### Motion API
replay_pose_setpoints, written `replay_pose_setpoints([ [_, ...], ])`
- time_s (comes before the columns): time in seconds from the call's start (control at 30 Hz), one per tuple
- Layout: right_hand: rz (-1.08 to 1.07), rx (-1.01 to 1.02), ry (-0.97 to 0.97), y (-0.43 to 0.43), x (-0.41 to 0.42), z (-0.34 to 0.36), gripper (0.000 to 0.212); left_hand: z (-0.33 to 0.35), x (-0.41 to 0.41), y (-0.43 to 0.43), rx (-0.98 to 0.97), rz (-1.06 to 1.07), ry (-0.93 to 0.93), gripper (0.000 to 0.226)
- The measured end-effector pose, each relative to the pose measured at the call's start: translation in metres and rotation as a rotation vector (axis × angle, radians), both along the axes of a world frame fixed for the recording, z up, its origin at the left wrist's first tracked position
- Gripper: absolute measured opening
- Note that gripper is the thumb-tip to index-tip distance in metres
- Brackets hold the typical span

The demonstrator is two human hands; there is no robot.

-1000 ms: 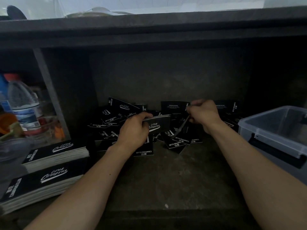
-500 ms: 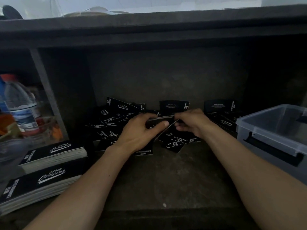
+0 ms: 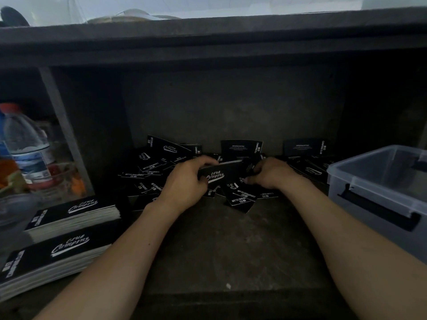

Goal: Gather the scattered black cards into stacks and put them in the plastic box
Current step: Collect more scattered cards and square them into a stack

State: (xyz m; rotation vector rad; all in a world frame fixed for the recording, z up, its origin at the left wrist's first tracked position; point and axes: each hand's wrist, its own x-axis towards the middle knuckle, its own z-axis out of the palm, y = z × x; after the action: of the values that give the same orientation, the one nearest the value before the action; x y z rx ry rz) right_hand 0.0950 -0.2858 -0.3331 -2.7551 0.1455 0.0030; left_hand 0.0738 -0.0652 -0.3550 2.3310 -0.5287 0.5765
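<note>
Through the head camera, my left hand (image 3: 184,182) and right hand (image 3: 271,173) meet at the far middle of the dark shelf (image 3: 221,245). Each has its fingers curled round one end of a small held stack (image 3: 223,172) of cards, pinching it between them. The scattered black cards (image 3: 150,166) lie beneath and around it, and a few lean on the back wall. The plastic box (image 3: 379,197) stands to the right, apart from my hands. At near left sit a tall stack (image 3: 57,252) and a second stack (image 3: 74,213) just behind it, with a water bottle (image 3: 25,144) farther left.
</note>
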Motion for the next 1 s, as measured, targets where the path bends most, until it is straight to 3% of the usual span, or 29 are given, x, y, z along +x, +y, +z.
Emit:
replay_pose_setpoints([
  [0.1,-0.094,0.054,-0.007,-0.004,-0.001,0.005,0.073,0.001,-0.004,0.0,0.083,0.046,0.016,0.057],
  [0.17,-0.148,0.189,-0.06,-0.008,0.0,0.009,0.058,0.0,-0.003,0.0,0.094,0.048,0.006,0.06],
  [0.27,-0.145,0.728,-0.146,-0.01,0.0,0.016,0.024,0.0,-0.002,0.001,0.079,0.033,0.01,0.059],
  [0.33,-0.176,0.922,-0.177,-0.004,-0.002,0.017,0.015,0.0,-0.002,0.0,0.057,-0.002,0.034,0.054],
  [0.47,-0.172,1.104,-0.157,0.014,-0.003,0.012,0.01,0.002,-0.004,-0.007,-0.047,-0.075,0.141,0.029],
  [0.6,-0.128,1.32,-0.014,0.02,-0.005,0.012,0.016,0.001,-0.006,-0.007,0.027,-0.068,0.074,0.036],
  [0.67,-0.168,1.186,-0.133,0.015,-0.001,0.012,0.017,-0.001,-0.002,-0.005,-0.011,-0.032,0.033,0.045],
  [0.77,-0.114,0.462,-0.355,0.001,0.006,0.003,0.032,-0.001,0.001,-0.002,-0.048,0.061,-0.029,0.052],
  [0.83,0.11,0.173,-0.236,0.001,0.005,-0.003,0.042,-0.003,0.003,0.002,-0.027,0.119,-0.03,0.057],
  [0.9,0.211,0.027,-0.105,0.005,0.002,-0.006,0.044,-0.004,0.003,0.004,0.047,0.169,0.014,0.061],
  [1.0,0.133,0.011,-0.135,0.001,0.004,0.0,0.029,-0.006,0.003,0.004,0.08,0.202,0.0,0.056],
])
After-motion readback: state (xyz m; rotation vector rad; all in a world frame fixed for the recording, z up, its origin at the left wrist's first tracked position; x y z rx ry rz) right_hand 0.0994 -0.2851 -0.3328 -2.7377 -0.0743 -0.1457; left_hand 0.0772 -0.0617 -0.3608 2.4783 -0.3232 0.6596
